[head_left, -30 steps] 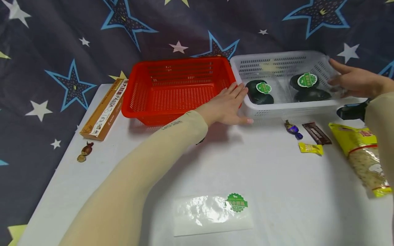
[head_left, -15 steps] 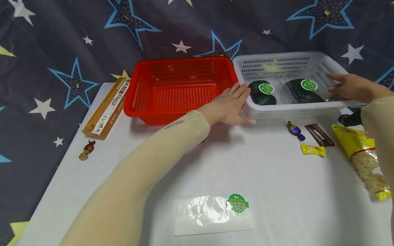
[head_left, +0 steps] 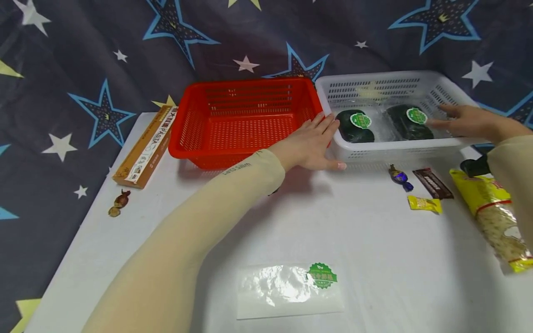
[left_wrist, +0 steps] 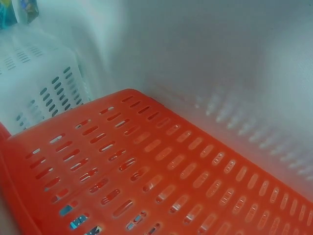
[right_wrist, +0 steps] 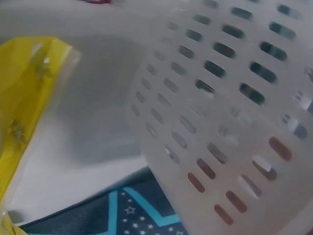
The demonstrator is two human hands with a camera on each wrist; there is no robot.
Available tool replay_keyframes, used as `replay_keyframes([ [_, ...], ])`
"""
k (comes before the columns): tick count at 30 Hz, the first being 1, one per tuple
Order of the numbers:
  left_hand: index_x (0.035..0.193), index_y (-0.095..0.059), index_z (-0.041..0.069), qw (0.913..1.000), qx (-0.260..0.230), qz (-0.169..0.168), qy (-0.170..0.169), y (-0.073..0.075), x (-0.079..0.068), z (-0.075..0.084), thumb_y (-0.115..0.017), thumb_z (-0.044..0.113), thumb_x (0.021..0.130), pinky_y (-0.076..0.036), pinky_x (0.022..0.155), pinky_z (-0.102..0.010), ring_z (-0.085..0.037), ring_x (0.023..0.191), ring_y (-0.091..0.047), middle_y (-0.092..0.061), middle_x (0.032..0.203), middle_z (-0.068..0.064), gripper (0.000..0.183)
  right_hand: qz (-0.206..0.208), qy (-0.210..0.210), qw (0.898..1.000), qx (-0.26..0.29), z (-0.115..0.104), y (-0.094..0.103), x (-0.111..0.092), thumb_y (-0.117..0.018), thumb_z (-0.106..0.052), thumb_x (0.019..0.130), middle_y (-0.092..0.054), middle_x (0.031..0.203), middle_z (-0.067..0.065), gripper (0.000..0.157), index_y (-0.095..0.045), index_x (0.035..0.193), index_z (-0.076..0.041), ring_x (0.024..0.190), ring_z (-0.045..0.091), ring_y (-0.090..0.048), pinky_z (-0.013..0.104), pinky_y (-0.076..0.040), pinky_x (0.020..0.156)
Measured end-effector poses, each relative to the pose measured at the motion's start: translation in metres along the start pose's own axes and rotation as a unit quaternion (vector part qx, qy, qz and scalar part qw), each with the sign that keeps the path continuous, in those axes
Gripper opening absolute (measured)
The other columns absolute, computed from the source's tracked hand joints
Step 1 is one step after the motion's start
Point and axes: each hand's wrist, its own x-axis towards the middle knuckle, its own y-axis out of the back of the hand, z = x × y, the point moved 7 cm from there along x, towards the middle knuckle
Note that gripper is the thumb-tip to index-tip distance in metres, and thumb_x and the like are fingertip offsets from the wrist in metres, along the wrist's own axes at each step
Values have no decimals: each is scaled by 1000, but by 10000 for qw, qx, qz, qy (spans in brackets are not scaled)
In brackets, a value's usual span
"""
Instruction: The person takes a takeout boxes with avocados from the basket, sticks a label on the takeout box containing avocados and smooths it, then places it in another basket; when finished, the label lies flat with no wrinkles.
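In the head view my left hand (head_left: 310,141) lies with straight fingers over the spot where the red basket (head_left: 241,159) meets the white basket (head_left: 399,145). My right hand (head_left: 479,122) reaches over the right end of the white basket, its extended fingers right at a clear-wrapped dark package with a green label (head_left: 410,125). To the left in the same basket lies a second dark package (head_left: 355,129) with a similar label. The left wrist view shows the slotted wall of the red basket (left_wrist: 161,181); in the right wrist view, the white basket's wall (right_wrist: 166,117) hides most of my right hand.
A pasta box (head_left: 145,148) and a wrapped candy (head_left: 120,200) lie at left. Right of centre are a purple candy (head_left: 400,178), a brown bar (head_left: 433,182) and a yellow packet (head_left: 424,204), beside a yellow bag (head_left: 499,222). A clear bag (head_left: 287,293) lies in front.
The right-hand package has shifted slightly left in the white basket, and its contents sit closer together. My right hand has moved inward with it. My left hand has kept its place.
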Motion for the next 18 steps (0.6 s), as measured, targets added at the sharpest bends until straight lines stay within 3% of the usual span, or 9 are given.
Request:
replay_keyframes([
  [3, 153, 10, 13, 10000, 35, 13, -6, 0, -1, 0, -38, 76, 83, 1, 117, -37, -25, 144, 16, 17, 159, -3, 105, 59, 102, 9998, -166, -15, -4, -6, -36, -70, 89, 11, 143, 42, 104, 18, 145, -1, 127, 65, 0, 76, -7, 95],
  [8, 153, 8, 12, 10000, 37, 58, -37, 1, -2, 0, -38, 75, 83, 0, 117, -37, -26, 145, 14, 14, 159, -5, 105, 158, 316, 9991, -254, -36, -11, -7, -42, -68, 88, 18, 144, 39, 106, 15, 147, 0, 130, 62, 10, 76, -2, 97],
  [18, 153, 9, 13, 10000, 65, 34, -21, 3, -3, 3, -39, 75, 84, 0, 117, -37, -25, 145, 14, 14, 159, -4, 105, 64, 354, 9991, -214, -40, -12, -10, -50, -65, 87, 20, 145, 37, 109, 17, 147, -3, 131, 60, 12, 75, 0, 98],
])
